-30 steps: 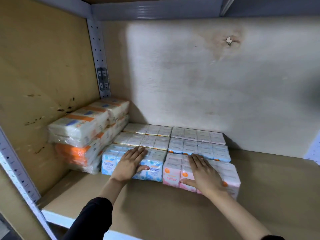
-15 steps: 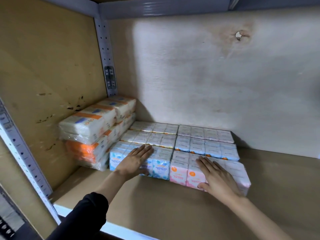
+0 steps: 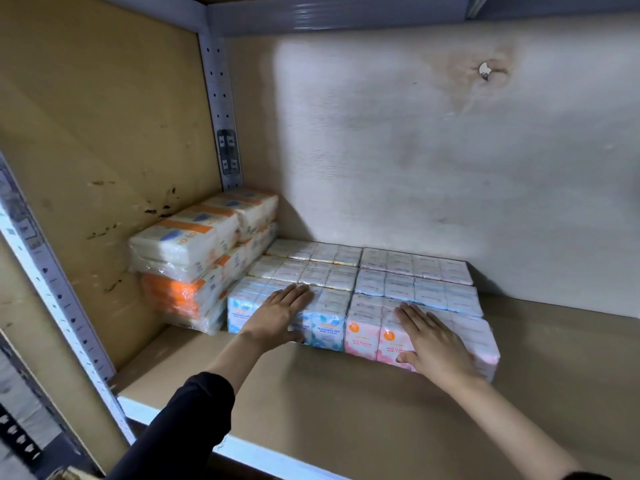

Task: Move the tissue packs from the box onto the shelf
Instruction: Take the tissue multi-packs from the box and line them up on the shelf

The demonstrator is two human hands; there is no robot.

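Observation:
Two rows of mini tissue packs lie flat on the wooden shelf (image 3: 346,410). At the front left is a blue pack (image 3: 329,323), with my left hand (image 3: 277,317) flat on its top, fingers stretched out. To its right sits a pink pack (image 3: 363,334), and my right hand (image 3: 433,341) rests flat on it, thumb down its front face. Behind them lie several more packs (image 3: 415,275) reaching to the back wall. Neither hand grips anything. The box is out of sight.
A stack of larger white and orange tissue bundles (image 3: 194,265) fills the left back corner against the side panel. A perforated metal post (image 3: 221,116) stands in that corner. The shelf's white front edge (image 3: 249,455) runs along the bottom. Bare shelf board lies right of the packs.
The view has shifted a little, so the packs sit further right in frame. Both hands stay flat on the front packs; the right hand has slid slightly forward on the pink pack.

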